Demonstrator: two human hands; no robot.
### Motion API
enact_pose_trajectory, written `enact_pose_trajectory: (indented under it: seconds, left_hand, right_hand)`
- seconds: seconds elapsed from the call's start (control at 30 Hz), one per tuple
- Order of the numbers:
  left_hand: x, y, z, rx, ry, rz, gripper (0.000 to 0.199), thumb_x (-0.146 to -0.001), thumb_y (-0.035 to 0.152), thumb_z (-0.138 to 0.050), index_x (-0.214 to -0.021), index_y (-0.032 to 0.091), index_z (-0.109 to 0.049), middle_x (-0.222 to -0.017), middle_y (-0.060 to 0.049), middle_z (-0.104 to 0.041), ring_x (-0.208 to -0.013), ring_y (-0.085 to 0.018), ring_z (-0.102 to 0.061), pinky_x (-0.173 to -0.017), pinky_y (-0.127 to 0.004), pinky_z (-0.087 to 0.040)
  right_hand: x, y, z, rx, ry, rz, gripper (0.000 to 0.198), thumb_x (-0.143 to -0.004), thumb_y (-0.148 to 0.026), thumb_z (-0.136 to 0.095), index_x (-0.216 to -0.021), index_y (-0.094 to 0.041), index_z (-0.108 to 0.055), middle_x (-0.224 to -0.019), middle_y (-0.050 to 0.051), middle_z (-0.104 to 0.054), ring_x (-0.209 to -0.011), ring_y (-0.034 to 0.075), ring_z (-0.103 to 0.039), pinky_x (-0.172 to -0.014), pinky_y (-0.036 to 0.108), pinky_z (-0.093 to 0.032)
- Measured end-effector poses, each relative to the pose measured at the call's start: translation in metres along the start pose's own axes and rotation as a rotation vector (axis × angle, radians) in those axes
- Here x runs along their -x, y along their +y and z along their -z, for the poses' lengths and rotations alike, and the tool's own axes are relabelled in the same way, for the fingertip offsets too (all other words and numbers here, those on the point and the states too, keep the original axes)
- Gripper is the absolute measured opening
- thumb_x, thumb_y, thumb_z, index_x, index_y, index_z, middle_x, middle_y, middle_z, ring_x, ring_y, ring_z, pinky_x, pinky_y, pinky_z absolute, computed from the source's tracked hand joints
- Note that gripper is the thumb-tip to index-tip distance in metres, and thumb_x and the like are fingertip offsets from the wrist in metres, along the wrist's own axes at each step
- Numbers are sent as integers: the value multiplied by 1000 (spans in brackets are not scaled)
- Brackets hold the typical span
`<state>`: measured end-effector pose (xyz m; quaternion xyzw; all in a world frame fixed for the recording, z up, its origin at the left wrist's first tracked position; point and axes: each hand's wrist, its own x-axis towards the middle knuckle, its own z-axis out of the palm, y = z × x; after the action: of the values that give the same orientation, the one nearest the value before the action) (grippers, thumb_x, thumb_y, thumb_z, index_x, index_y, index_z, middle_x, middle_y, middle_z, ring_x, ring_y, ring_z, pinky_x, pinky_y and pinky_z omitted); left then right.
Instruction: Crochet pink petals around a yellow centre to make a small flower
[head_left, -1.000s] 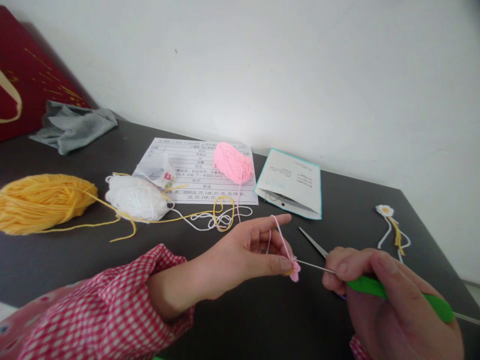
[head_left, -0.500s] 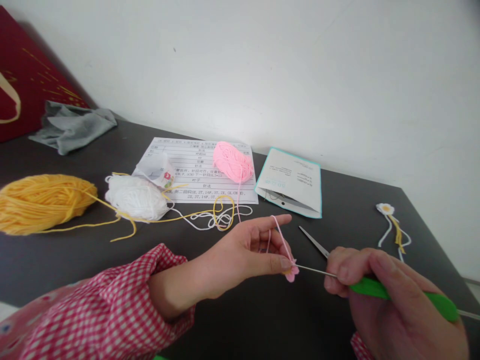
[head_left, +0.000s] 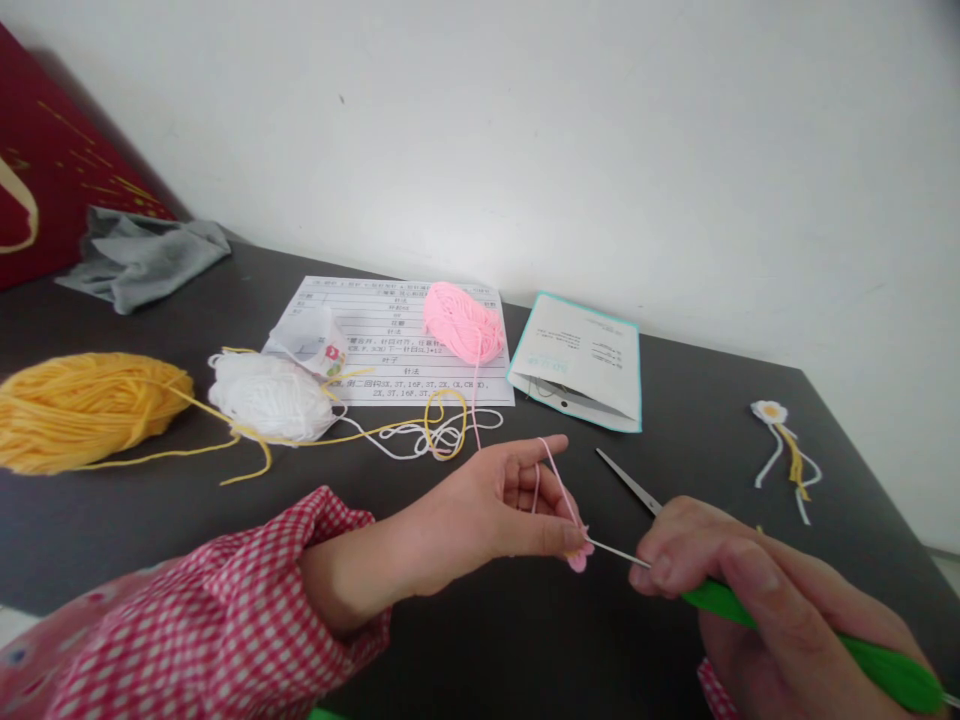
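Observation:
Between thumb and fingers, my left hand (head_left: 502, 505) pinches a small pink crocheted piece (head_left: 577, 560) with a bit of yellow in it. Pink yarn (head_left: 556, 470) runs from the piece over the raised left index finger. My right hand (head_left: 765, 590) is closed around the green handle of a crochet hook (head_left: 720, 600). The hook's thin metal shaft reaches left to the pink piece, its tip hidden at the stitches. Behind the right hand, scissors (head_left: 630, 482) lie on the table, only the blades clearly visible. A pink yarn ball (head_left: 463, 323) sits further back, its strand leading towards my left hand.
Yellow yarn (head_left: 90, 410) and white yarn (head_left: 270, 397) lie at left, with loose tangled strands (head_left: 442, 430) beside them. A printed sheet (head_left: 390, 385) and a white packet (head_left: 577, 350) lie behind. At right is a small white flower (head_left: 769, 411). Grey cloth (head_left: 150, 260) and a red bag (head_left: 60, 160) stand far left.
My right hand and the crochet hook have shifted slightly left and down. The pink piece has dipped a little, and the left index finger has moved slightly left.

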<state>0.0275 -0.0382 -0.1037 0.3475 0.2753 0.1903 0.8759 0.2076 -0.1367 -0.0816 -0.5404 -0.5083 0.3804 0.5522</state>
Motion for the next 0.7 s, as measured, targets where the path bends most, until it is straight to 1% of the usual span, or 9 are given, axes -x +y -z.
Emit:
enact_pose_trajectory:
  seconds: [0.03, 0.1, 0.23, 0.3, 0.4, 0.5, 0.57, 0.63, 0.7]
  left_hand:
    - [0, 0, 0, 11, -17, 2, 103, -68, 16, -90, -153, 8, -32, -75, 4, -70, -66, -10, -68, -72, -26, -49]
    - [1, 1, -1, 24, -43, -13, 102, -68, 12, -89, -153, 10, -33, -76, 5, -71, -70, -10, -69, -76, -27, -50]
    - [0, 1, 0, 46, -52, -52, 103, -65, 7, -89, -152, 13, -35, -79, 4, -72, -73, -11, -70, -76, -27, -50]
    - [0, 0, 0, 60, -36, -58, 101, -65, 6, -89, -151, 13, -37, -79, 4, -72, -73, -10, -69, -76, -26, -50]
    - [1, 1, 0, 80, 3, -63, 100, -64, 8, -90, -150, 12, -40, -78, 5, -71, -72, -10, -68, -76, -26, -49]
    - [2, 3, -2, 100, 31, -60, 99, -63, 9, -91, -149, 13, -43, -77, 5, -71, -71, -10, -68, -76, -26, -49]
    - [3, 5, -4, 101, 62, -52, 98, -62, 11, -92, -148, 14, -45, -77, 5, -71, -72, -10, -68, -76, -27, -48]
    - [3, 6, -4, 94, 79, -47, 97, -62, 13, -92, -148, 14, -46, -76, 5, -70, -72, -11, -67, -76, -27, -47]
    - [3, 6, -5, 89, 71, -44, 97, -63, 14, -92, -148, 15, -46, -76, 4, -70, -71, -12, -68, -75, -28, -47]
  right_hand:
    - [-3, 0, -1, -53, 28, 0, 35, -97, -41, -61, -71, -23, -76, -64, 3, -70, -64, 16, -65, -61, 26, -52]
    - [-10, 2, -5, -174, 63, -51, 38, -96, -40, -61, -66, -22, -75, -58, 2, -68, -58, 15, -62, -56, 24, -52]
    - [-23, 6, -10, -384, 79, -289, 36, -89, -41, -69, -60, -19, -72, -53, 1, -63, -51, 13, -59, -48, 21, -51]
    - [-25, 9, -12, -457, 76, -393, 34, -86, -41, -72, -61, -19, -71, -54, 1, -61, -51, 13, -60, -49, 22, -52]
    - [-23, 13, -13, -525, 99, -485, 32, -82, -43, -76, -62, -19, -70, -55, 0, -60, -53, 12, -60, -54, 22, -55]
    - [-21, 16, -15, -563, 126, -539, 32, -80, -45, -79, -65, -19, -70, -57, -1, -58, -56, 12, -60, -58, 23, -56]
    - [-20, 18, -15, -573, 133, -549, 31, -80, -46, -79, -67, -20, -69, -58, -2, -57, -57, 12, -60, -59, 24, -57]
    - [-20, 18, -15, -556, 142, -521, 31, -81, -46, -77, -67, -20, -69, -58, -1, -58, -58, 13, -60, -59, 24, -57]
    - [-20, 17, -14, -515, 147, -454, 32, -84, -46, -75, -66, -20, -70, -58, -1, -59, -57, 13, -60, -56, 23, -55]
